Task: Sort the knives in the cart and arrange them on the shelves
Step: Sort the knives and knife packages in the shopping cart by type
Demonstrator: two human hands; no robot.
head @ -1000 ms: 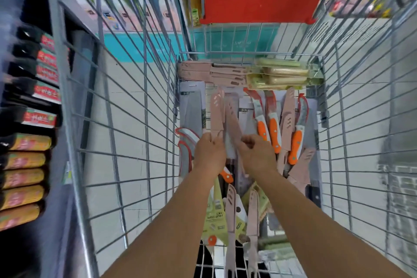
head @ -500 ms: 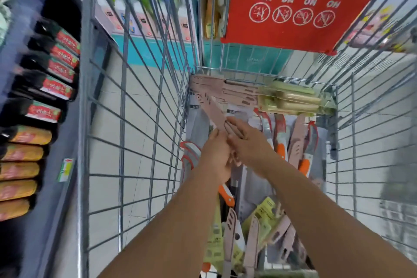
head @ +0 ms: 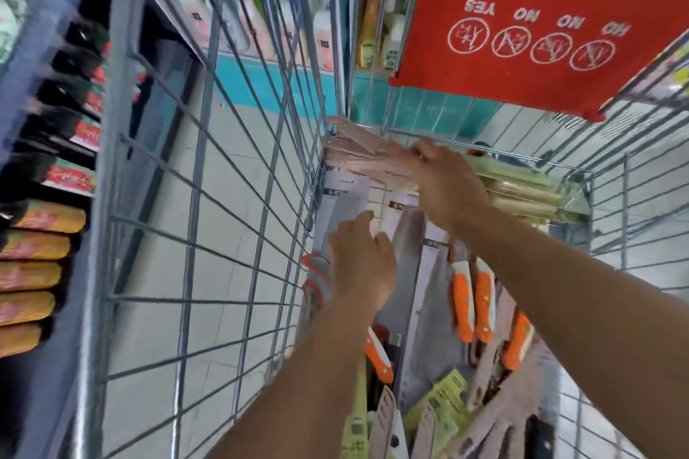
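Reaching to the far end of the cart (head: 208, 197), the right hand (head: 447, 186) lies with fingers straight on the pink knife stack (head: 358, 156), whose long axis runs crosswise. The left hand (head: 363, 265) hovers nearer, fingers loosely spread and empty, above the loose knives (head: 471, 298) pointing lengthwise.

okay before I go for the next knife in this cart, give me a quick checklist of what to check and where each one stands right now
1. Right hand resting on the pink knife stack at the cart's far end: ok.
2. Pink stack lying flat and tidy: cannot tell, blurred.
3. Left hand free, fingers relaxed, holding nothing: ok.
4. Orange-handled knives within easy reach below the right forearm: ok.
5. Loose knives near the cart's near end sorted: not ok, still jumbled.
6. Blades covered: cannot tell.
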